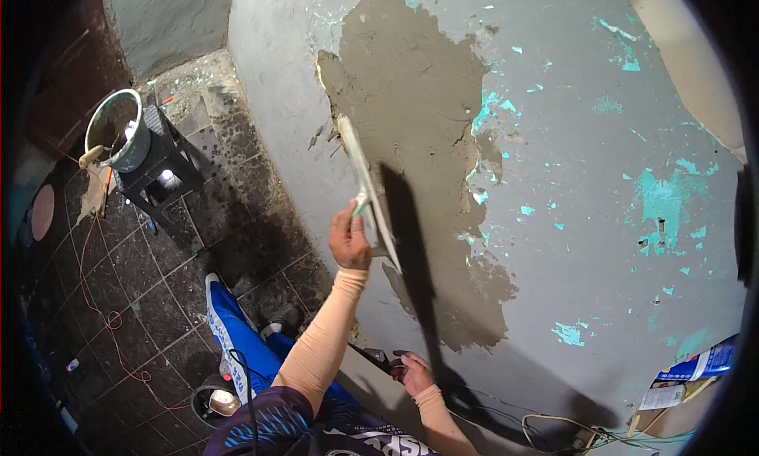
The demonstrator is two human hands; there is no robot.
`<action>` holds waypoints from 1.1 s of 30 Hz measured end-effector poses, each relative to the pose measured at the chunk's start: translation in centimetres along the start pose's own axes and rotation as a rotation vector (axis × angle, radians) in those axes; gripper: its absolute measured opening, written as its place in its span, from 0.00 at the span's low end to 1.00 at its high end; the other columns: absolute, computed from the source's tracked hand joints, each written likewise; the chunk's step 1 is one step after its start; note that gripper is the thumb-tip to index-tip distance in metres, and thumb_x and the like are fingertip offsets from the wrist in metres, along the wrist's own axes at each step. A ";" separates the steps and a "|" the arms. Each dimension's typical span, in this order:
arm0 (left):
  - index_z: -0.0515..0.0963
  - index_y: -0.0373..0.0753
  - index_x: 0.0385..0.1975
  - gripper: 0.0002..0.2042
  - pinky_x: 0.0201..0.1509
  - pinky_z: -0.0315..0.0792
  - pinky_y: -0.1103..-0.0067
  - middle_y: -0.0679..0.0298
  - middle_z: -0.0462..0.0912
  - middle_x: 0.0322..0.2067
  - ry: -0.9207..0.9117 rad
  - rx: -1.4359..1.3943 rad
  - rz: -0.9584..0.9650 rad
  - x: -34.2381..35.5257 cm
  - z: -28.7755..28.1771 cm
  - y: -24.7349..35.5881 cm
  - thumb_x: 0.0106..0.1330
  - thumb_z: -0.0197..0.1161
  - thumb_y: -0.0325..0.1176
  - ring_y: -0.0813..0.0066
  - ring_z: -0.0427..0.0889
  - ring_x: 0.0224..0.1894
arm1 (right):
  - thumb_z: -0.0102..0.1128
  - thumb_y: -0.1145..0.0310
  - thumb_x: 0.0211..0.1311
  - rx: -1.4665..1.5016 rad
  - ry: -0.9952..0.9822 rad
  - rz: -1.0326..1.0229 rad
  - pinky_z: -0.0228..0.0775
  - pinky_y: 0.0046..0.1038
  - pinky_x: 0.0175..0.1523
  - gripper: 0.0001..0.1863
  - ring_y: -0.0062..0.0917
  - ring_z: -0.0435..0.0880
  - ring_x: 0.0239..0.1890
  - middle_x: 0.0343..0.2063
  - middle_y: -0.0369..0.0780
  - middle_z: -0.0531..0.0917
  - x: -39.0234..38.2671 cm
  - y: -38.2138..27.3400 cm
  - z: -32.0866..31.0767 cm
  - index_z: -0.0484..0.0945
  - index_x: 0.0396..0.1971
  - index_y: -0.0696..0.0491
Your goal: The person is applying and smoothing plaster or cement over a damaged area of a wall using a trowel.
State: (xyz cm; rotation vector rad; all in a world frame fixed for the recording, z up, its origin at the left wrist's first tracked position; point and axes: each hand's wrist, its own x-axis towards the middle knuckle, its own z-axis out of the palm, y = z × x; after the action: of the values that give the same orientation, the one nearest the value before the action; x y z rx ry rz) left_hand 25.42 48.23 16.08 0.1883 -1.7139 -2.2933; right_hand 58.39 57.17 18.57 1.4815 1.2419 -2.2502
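My left hand [350, 238] is closed round the handle of a long, narrow plastering trowel [368, 183]. The trowel stands nearly edge-on to me along the wall, over the left side of a wet grey-brown plaster patch [411, 84]. A dark shadow of the trowel and arm falls on the patch. Lower down, near the foot of the wall, my right hand [413, 374] has its fingers curled round a dark object, partly hidden, whose kind I cannot make out. Around the patch the grey painted wall [569, 140] shows flaked spots of turquoise.
A mortar bucket [142, 146] with a wooden-handled tool in it stands on a black stool [162, 189] at left. An orange cable [88, 298] snakes over dark tiles [130, 329]. A small dark bucket [198, 404] is near my legs. Loose wires [545, 416] and blue packaging [715, 359] lie lower right.
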 end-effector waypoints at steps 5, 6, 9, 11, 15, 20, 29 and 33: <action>0.77 0.36 0.44 0.12 0.38 0.69 0.79 0.59 0.76 0.30 0.044 0.221 0.001 1.7 1.5 -4.8 0.62 0.52 0.25 0.69 0.74 0.31 | 0.52 0.67 0.59 -0.002 0.033 0.047 0.72 0.29 0.31 0.11 0.29 0.80 0.25 0.29 0.44 0.81 -0.3 1.9 -1.0 0.73 0.38 0.57; 0.77 0.38 0.44 0.13 0.39 0.70 0.77 0.56 0.76 0.31 0.041 0.218 0.023 1.5 2.5 -4.8 0.60 0.54 0.26 0.65 0.76 0.33 | 0.52 0.67 0.58 -0.015 0.038 0.066 0.72 0.29 0.32 0.12 0.30 0.79 0.26 0.29 0.44 0.81 -0.1 2.3 -1.2 0.73 0.39 0.58; 0.77 0.37 0.44 0.13 0.38 0.71 0.75 0.55 0.76 0.33 0.052 0.138 -0.057 0.3 5.1 -0.9 0.59 0.55 0.26 0.63 0.76 0.32 | 0.51 0.67 0.59 -0.079 0.110 0.036 0.72 0.29 0.32 0.12 0.30 0.79 0.25 0.29 0.45 0.81 -1.3 2.2 -0.8 0.73 0.39 0.58; 0.76 0.35 0.44 0.13 0.39 0.69 0.79 0.55 0.76 0.32 -0.036 0.085 0.043 -0.9 5.4 2.2 0.59 0.54 0.24 0.67 0.76 0.32 | 0.50 0.68 0.60 -0.051 0.110 0.040 0.73 0.27 0.30 0.13 0.30 0.80 0.24 0.29 0.45 0.81 -1.7 2.3 -1.8 0.73 0.42 0.58; 0.76 0.33 0.45 0.14 0.37 0.69 0.82 0.56 0.77 0.32 -0.136 -0.051 0.184 -2.9 3.4 4.9 0.60 0.52 0.22 0.70 0.74 0.31 | 0.50 0.69 0.61 0.007 0.136 0.054 0.73 0.26 0.28 0.12 0.29 0.80 0.23 0.29 0.45 0.81 -1.1 2.1 -1.4 0.73 0.41 0.58; 0.77 0.34 0.44 0.13 0.39 0.70 0.78 0.57 0.76 0.32 0.036 0.136 -0.136 -0.2 0.3 -0.5 0.60 0.53 0.24 0.67 0.75 0.33 | 0.50 0.69 0.59 0.022 0.056 0.003 0.72 0.29 0.30 0.12 0.29 0.80 0.24 0.30 0.44 0.81 -1.1 1.9 -0.7 0.73 0.40 0.58; 0.77 0.36 0.44 0.13 0.36 0.69 0.77 0.56 0.76 0.30 0.059 0.228 0.042 -1.2 5.1 -1.8 0.59 0.55 0.25 0.66 0.75 0.30 | 0.50 0.66 0.60 -0.068 0.153 0.055 0.72 0.27 0.30 0.15 0.32 0.79 0.24 0.31 0.48 0.80 -1.3 4.0 -1.9 0.71 0.43 0.59; 0.76 0.36 0.45 0.14 0.35 0.68 0.81 0.59 0.75 0.29 -0.100 -0.006 0.042 -4.1 3.7 2.5 0.60 0.52 0.24 0.73 0.73 0.30 | 0.50 0.68 0.60 -0.037 0.133 0.098 0.72 0.27 0.28 0.13 0.29 0.79 0.23 0.31 0.46 0.81 -0.4 3.3 -2.0 0.72 0.41 0.59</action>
State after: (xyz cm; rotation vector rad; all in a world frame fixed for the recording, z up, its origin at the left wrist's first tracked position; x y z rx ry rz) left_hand 28.70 52.22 19.28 0.0359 -1.7414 -2.3127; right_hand 61.77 56.41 16.76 1.6635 1.2112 -2.0859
